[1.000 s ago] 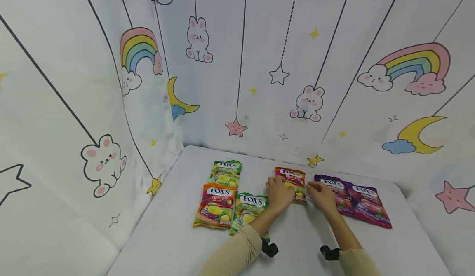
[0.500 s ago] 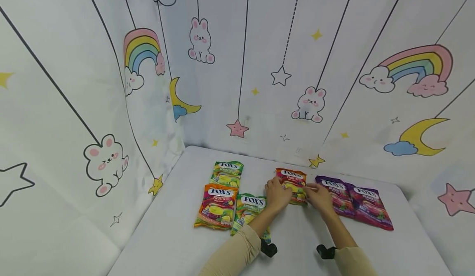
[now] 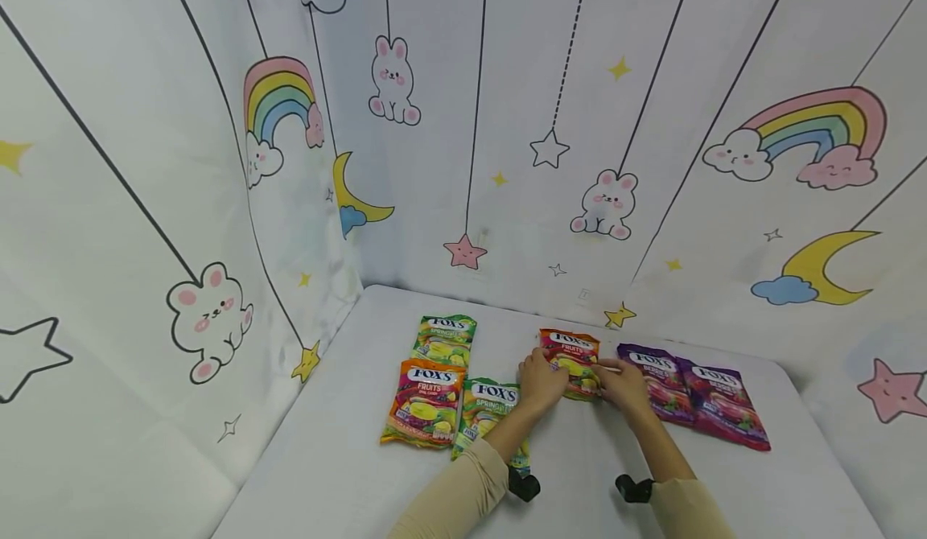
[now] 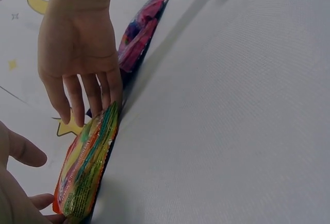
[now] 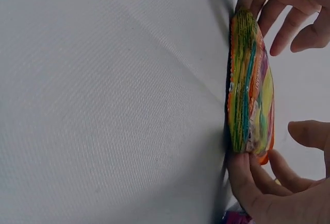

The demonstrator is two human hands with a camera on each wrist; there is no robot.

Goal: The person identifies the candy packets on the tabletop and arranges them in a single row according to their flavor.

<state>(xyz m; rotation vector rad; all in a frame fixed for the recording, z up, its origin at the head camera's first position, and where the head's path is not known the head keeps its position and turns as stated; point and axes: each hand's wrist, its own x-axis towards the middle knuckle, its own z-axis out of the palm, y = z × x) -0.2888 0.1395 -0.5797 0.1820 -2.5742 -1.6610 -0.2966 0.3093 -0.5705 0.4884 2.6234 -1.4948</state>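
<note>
An orange-red candy bag (image 3: pixel 579 347) marked FOX'S FRUITS lies flat toward the back of the table, between both hands. My left hand (image 3: pixel 541 384) touches its left edge with extended fingers. On the opposite edge rest the fingertips of my right hand (image 3: pixel 626 386). In the right wrist view, the bag's side (image 5: pixel 251 87) spans the gap between the two hands, and both thumbs stand away from it. The left wrist view shows the right hand (image 4: pixel 80 49) with long, straight fingers reaching the bag's end (image 4: pixel 87 162).
Two purple berry candy bags (image 3: pixel 724 402) lie side by side at right. At left are a second orange fruit bag (image 3: pixel 423 402) and two green bags (image 3: pixel 444 341), one partly behind my left forearm. A white patterned curtain (image 3: pixel 507 121) rises behind the white table (image 3: pixel 348 475).
My right hand has moved left from beside the bag until its fingers meet the bag's right edge. My left hand stays at the left edge. The view has shifted slightly.
</note>
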